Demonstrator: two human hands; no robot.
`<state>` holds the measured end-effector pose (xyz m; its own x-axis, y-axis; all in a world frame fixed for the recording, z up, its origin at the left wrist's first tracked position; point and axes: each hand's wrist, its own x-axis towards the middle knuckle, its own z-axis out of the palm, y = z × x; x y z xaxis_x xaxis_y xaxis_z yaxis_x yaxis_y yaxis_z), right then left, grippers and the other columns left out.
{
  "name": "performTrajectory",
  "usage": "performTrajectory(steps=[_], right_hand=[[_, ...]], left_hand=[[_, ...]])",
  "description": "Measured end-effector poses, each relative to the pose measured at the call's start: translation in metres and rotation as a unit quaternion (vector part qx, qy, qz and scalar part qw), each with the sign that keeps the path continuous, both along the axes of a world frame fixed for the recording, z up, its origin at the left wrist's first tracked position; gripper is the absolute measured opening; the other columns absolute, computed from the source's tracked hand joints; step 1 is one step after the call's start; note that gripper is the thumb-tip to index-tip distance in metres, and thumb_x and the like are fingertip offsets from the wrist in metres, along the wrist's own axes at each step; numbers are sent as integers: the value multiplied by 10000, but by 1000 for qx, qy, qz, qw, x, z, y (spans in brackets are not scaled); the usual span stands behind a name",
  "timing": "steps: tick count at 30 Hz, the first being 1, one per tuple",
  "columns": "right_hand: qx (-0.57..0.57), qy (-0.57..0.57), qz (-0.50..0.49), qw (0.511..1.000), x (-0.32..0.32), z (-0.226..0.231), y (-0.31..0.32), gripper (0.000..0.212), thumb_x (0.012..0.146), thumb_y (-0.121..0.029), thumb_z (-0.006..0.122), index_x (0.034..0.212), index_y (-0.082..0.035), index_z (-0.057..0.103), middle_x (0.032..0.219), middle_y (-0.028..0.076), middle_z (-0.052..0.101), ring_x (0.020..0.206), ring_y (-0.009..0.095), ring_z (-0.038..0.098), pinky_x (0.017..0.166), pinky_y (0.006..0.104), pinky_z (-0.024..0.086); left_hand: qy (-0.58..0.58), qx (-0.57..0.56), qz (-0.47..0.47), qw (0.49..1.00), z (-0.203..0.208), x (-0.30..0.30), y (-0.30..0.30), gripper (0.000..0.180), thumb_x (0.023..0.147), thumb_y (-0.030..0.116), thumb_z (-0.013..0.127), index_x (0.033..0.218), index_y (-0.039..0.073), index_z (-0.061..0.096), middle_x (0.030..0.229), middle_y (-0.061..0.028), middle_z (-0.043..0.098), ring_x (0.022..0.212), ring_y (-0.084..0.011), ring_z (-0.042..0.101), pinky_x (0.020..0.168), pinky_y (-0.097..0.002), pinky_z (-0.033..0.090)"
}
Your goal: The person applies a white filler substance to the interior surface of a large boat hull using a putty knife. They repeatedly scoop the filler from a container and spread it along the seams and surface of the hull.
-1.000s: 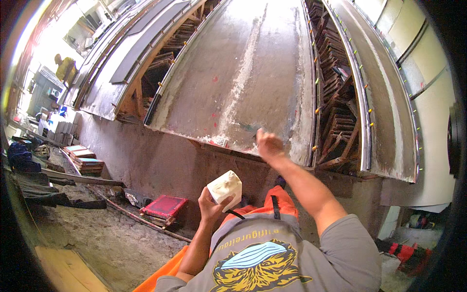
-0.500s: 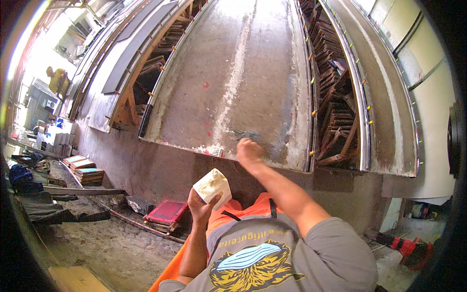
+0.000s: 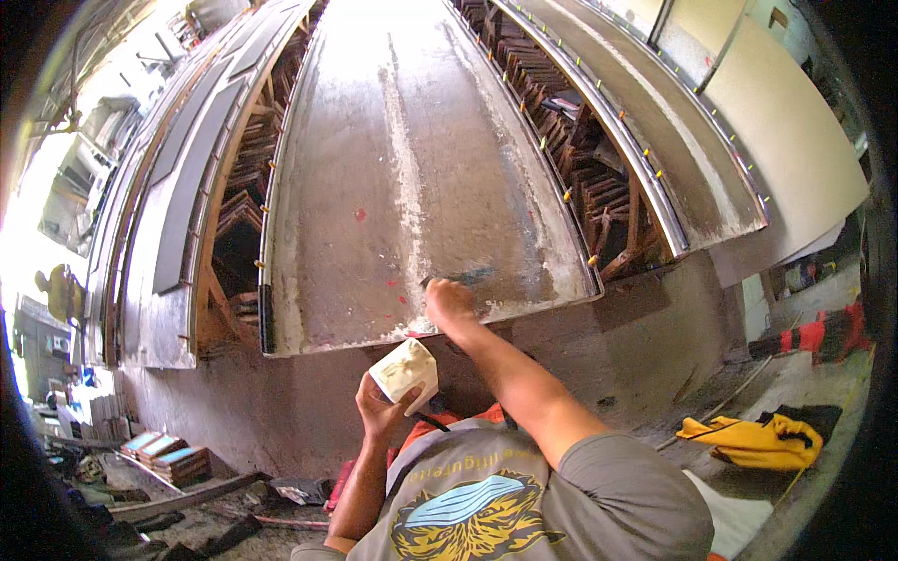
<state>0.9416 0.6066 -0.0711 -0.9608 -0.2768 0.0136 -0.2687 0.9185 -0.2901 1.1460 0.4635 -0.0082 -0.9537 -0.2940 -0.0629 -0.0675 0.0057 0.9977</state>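
Container [image 3: 427, 373], white, angular, quantity one: tilted, loaded with pale paste [image 3: 406, 361], positioned at 7 o'clock from the right hand [image 3: 449, 304]. Left hand [image 3: 379, 407], quantity one: clamped around the container wall. Right hand: apart from the left, fingers curled, at the near end of the central table [image 3: 337, 252]; whether it grips anything cannot be told. Markings: grey shirt [image 3: 627, 486] at 6 o'clock bears one arc of yellow lettering above one black-and-yellow print [image 3: 468, 538] with a blue mask shape. Red spots on the central table: at least three, largest at 10–11 o'clock. Second table [image 3: 655, 122]: 2 o'clock. Yellow cloth [image 3: 758, 443], quantity one: 4 o'clock
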Motion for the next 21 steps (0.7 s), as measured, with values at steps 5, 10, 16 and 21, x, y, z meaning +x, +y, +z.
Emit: performTrajectory(steps=[5, 10, 16, 21], right_hand=[[-266, -140, -151, 942, -47, -10, 58, 432, 790, -376, 751, 988, 7, 738, 956, 233, 747, 905, 359, 736, 780, 471, 560], [-214, -142, -292, 921, -46, -71, 98, 546, 658, -372, 892, 966, 55, 749, 980, 267, 743, 913, 358, 738, 812, 434, 559], [-125, -70, -359, 922, -50, -25, 228, 505, 685, -367, 852, 1022, -6, 745, 1038, 236, 742, 984, 379, 722, 860, 468, 559], [76, -19, -311, 947, -55, 13, 164, 321, 859, -255, 703, 1126, -78, 721, 999, 198, 742, 990, 387, 720, 835, 504, 571]], left_hand=[[4, 22, -45, 999, -3, -9, -31, 603, 735, 172, 931, 1192, -39, 599, 1120, -126, 717, 1033, -186, 691, 931, -355, 554], [-13, -2, -64, 998, -7, -11, -47, 615, 725, 200, 933, 1190, -37, 609, 1124, -130, 720, 1040, -195, 691, 950, -370, 545], [-29, 7, -62, 998, -17, -1, -68, 679, 706, 182, 942, 1248, -17, 585, 1175, -114, 699, 1079, -201, 681, 962, -381, 551], [-37, 2, -57, 998, -1, -2, -67, 673, 708, 191, 940, 1243, -19, 589, 1167, -113, 702, 1087, -199, 678, 962, -376, 545]])
